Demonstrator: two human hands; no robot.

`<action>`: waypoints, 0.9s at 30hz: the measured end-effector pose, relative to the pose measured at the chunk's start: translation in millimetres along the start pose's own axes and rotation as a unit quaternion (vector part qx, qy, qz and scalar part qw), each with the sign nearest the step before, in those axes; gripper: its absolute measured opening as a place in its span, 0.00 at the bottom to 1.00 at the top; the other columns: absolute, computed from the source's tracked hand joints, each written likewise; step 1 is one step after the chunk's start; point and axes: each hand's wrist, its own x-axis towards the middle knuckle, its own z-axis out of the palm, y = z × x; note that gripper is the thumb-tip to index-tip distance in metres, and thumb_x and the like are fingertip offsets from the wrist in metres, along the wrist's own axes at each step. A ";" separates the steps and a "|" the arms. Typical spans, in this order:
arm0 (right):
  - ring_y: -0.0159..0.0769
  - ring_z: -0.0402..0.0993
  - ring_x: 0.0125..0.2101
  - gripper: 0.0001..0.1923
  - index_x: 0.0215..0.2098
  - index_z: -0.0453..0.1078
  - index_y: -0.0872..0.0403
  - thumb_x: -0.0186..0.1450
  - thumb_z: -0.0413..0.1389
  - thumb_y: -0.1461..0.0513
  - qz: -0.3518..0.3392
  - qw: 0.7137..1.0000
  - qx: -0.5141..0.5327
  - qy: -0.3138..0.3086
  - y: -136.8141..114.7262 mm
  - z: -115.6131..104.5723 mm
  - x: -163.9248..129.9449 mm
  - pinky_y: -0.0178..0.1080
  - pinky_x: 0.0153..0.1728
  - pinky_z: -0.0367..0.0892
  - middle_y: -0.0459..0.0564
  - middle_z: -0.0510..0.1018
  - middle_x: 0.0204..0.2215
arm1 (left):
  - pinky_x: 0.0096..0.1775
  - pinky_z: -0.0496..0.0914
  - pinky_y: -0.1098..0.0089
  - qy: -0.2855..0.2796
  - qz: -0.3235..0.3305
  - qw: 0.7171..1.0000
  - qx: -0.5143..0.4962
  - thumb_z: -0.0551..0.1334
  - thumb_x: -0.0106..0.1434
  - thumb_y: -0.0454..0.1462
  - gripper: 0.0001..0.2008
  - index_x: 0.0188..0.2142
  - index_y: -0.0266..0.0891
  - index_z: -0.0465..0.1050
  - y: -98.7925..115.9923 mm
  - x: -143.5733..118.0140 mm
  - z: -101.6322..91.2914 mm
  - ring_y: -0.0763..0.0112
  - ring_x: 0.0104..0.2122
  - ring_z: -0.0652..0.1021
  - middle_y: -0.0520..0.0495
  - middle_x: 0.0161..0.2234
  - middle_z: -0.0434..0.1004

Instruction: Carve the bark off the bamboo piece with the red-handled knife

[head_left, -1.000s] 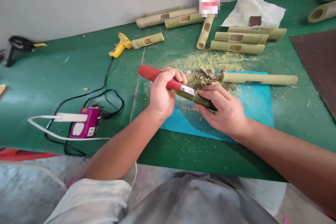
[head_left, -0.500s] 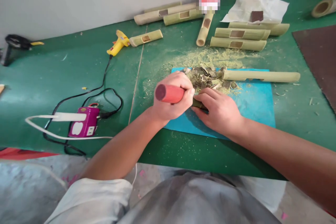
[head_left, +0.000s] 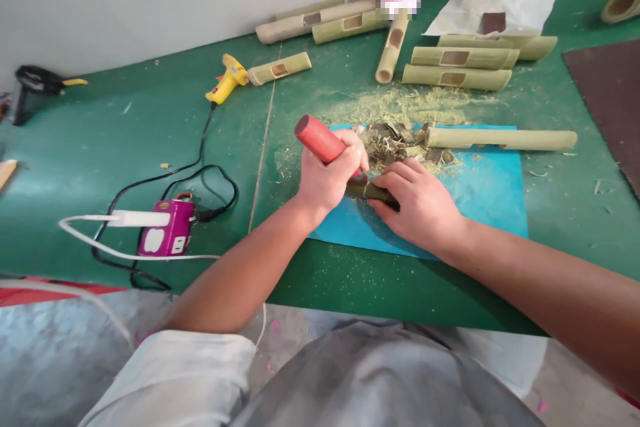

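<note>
My left hand (head_left: 325, 180) grips the red handle of a knife (head_left: 320, 139); the handle points up and to the left, and the blade is hidden between my hands. My right hand (head_left: 417, 203) presses a short dark green bamboo piece (head_left: 373, 193) down on the blue mat (head_left: 480, 193). The knife's tip meets the left end of that piece. A heap of bamboo chips (head_left: 395, 143) lies just behind my hands, with a long pale bamboo tube (head_left: 500, 139) beside it.
Several cut bamboo tubes (head_left: 455, 67) lie at the back of the green table (head_left: 150, 140), near white paper (head_left: 490, 3). A yellow glue gun (head_left: 227, 80), a purple power strip (head_left: 167, 235) with cables, and a dark board (head_left: 607, 93) at the right are also there.
The knife handle swung from lying flat to end-on, then tilted up to the left. The blade, visible a second ago, is now hidden. My right hand stayed on the bamboo piece.
</note>
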 end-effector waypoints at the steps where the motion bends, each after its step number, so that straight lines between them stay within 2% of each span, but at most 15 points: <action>1: 0.45 0.69 0.38 0.04 0.35 0.75 0.55 0.66 0.58 0.63 0.001 1.000 0.000 0.002 0.0 0.3 0.1 0.46 0.40 0.71 0.57 0.79 0.35 | 0.31 0.69 0.70 0.010 -0.021 1.000 -0.015 0.62 0.61 0.35 0.12 0.20 0.39 0.71 -2.0 0.6 -1.9 0.75 0.23 0.74 0.52 0.21 0.73; 5: 0.45 0.69 0.37 0.04 0.36 0.75 0.56 0.66 0.59 0.63 0.007 1.000 0.000 0.003 0.1 0.4 0.7 0.46 0.39 0.71 0.56 0.80 0.35 | 0.31 0.70 0.70 0.024 -0.070 0.997 -0.037 0.63 0.61 0.37 0.13 0.20 0.39 0.74 -5.1 1.2 -6.5 0.75 0.23 0.74 0.51 0.20 0.74; 11: 0.45 0.69 0.37 0.05 0.36 0.74 0.56 0.67 0.58 0.62 -0.003 1.000 0.009 0.006 1.1 -1.0 -0.1 0.46 0.39 0.71 0.57 0.79 0.35 | 0.30 0.68 0.70 -0.006 0.004 0.998 0.065 0.62 0.59 0.34 0.10 0.21 0.39 0.71 8.9 -5.8 1.9 0.75 0.24 0.73 0.52 0.22 0.73; 13: 0.45 0.69 0.37 0.05 0.36 0.75 0.55 0.67 0.58 0.62 -0.002 1.000 0.012 0.006 1.6 -0.6 -0.8 0.46 0.39 0.71 0.57 0.79 0.35 | 0.30 0.67 0.70 -0.004 0.007 0.997 0.072 0.63 0.59 0.34 0.11 0.20 0.39 0.70 11.3 -7.3 4.8 0.75 0.23 0.72 0.53 0.22 0.72; 20: 0.45 0.71 0.37 0.04 0.36 0.75 0.55 0.65 0.60 0.62 0.012 1.000 -0.005 0.018 0.2 -0.1 0.2 0.44 0.39 0.71 0.55 0.80 0.35 | 0.32 0.70 0.69 0.032 -0.083 0.996 -0.026 0.61 0.59 0.37 0.12 0.19 0.39 0.72 3.8 -3.8 -0.1 0.75 0.23 0.74 0.52 0.21 0.74; 24: 0.45 0.71 0.37 0.06 0.38 0.76 0.56 0.66 0.60 0.61 0.029 0.999 -0.025 -0.003 -2.5 -1.3 0.6 0.44 0.39 0.70 0.56 0.80 0.36 | 0.35 0.72 0.69 0.031 -0.109 0.993 -0.009 0.62 0.59 0.37 0.11 0.21 0.39 0.73 4.4 -1.2 -5.5 0.74 0.27 0.74 0.51 0.23 0.75; 27: 0.46 0.70 0.37 0.09 0.38 0.76 0.56 0.66 0.60 0.58 0.046 0.996 -0.077 -0.026 -4.0 -2.2 -0.7 0.46 0.38 0.69 0.58 0.79 0.37 | 0.34 0.72 0.70 0.016 -0.112 0.993 0.017 0.63 0.61 0.39 0.10 0.25 0.39 0.74 7.2 -1.4 -7.3 0.75 0.28 0.75 0.50 0.27 0.76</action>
